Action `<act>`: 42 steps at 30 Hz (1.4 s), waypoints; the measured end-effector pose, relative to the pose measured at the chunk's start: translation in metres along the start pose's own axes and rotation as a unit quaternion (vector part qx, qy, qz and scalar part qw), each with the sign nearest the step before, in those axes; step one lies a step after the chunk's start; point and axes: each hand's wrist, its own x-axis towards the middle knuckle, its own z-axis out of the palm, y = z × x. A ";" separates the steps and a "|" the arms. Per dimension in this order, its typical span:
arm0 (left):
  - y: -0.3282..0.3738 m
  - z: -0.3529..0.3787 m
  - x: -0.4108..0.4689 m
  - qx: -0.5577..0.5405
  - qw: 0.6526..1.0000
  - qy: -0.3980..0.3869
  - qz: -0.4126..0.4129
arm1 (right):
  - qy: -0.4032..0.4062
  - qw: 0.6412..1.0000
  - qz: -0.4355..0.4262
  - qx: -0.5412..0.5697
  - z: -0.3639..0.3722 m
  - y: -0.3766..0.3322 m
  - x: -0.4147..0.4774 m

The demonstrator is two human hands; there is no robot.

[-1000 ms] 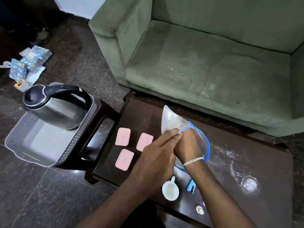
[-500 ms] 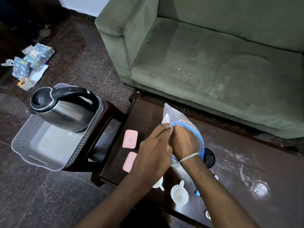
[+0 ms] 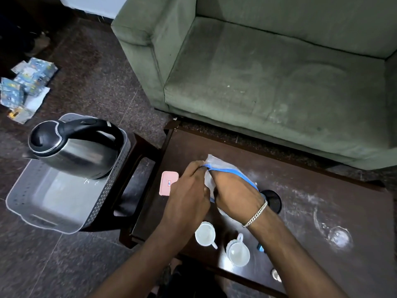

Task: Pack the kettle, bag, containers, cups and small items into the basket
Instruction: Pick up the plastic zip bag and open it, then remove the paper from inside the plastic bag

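Both hands on the bag (image 3: pixel 217 166) — left hand (image 3: pixel 189 194) pinches its blue-edged top corner, right hand (image 3: pixel 234 194) is closed on the same rim, bracelet (image 3: pixel 255 214) at the wrist. Bag sits on the counter (image 3: pixel 311 203). Pink container (image 3: pixel 168 182) just left of the left hand, partly hidden. Two white cups (image 3: pixel 205 234) on the counter near the wrists. Far left — kettle (image 3: pixel 73 151) stands in the grey basket (image 3: pixel 49 203). Green sofa (image 3: pixel 268 72) beyond the hands.
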 end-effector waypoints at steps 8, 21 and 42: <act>0.010 -0.008 0.004 0.041 0.999 -0.026 0.002 | 0.050 0.997 0.024 -0.060 -0.002 -0.007 -0.006; -0.006 -0.011 0.009 0.029 0.999 -0.002 0.033 | 0.161 0.980 0.079 0.089 -0.023 -0.004 -0.035; -0.008 -0.009 0.012 0.049 0.997 -0.031 -0.046 | 0.234 0.878 0.298 0.291 -0.077 0.125 -0.110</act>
